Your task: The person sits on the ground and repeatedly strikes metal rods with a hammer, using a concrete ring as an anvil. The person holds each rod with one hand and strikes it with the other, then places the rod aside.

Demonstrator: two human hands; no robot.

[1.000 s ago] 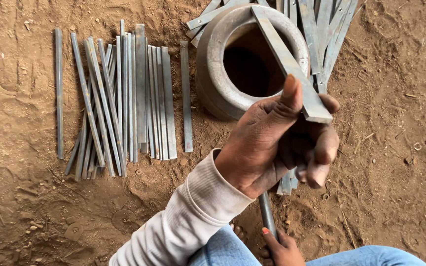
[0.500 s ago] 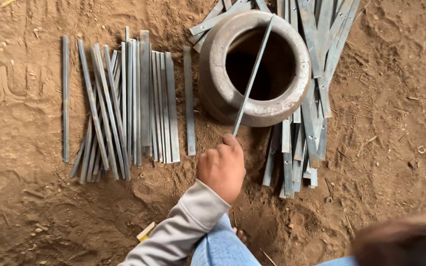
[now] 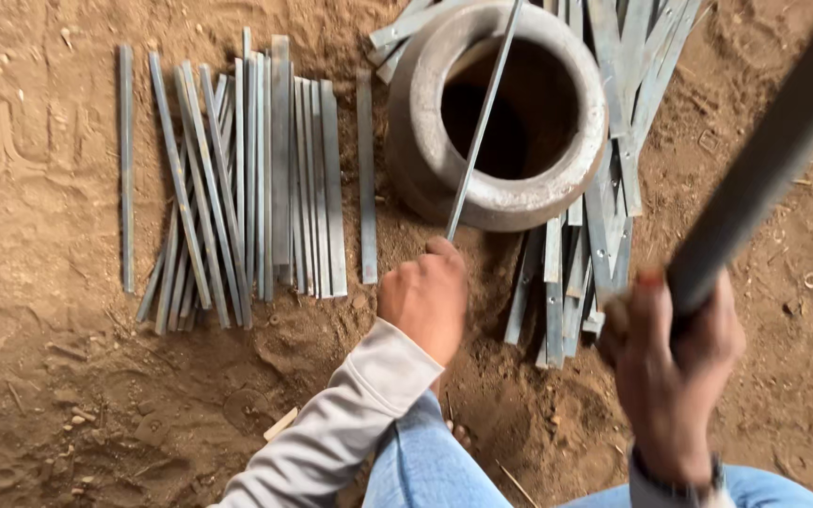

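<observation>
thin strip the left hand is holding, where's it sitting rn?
In the head view, the thin strip runs from the left hand at centre up across the mouth of the clay pot, right of the row of laid-out strips.

I see reddish-brown sandy ground [image 3: 58, 376], scuffed and speckled with small pale stones. The clay pot [image 3: 425, 141] is a dusty grey-brown, its mouth almost black inside. The laid-out strips [image 3: 279, 179] and the heap of strips [image 3: 595, 216] by the pot are dull bluish grey, like the thin strip [image 3: 482, 122] across the rim. The sleeve [image 3: 350, 423] is pale grey-white; the trousers [image 3: 425, 466] are faded blue denim. The blurred tool [image 3: 764, 160] looks dark grey.
</observation>
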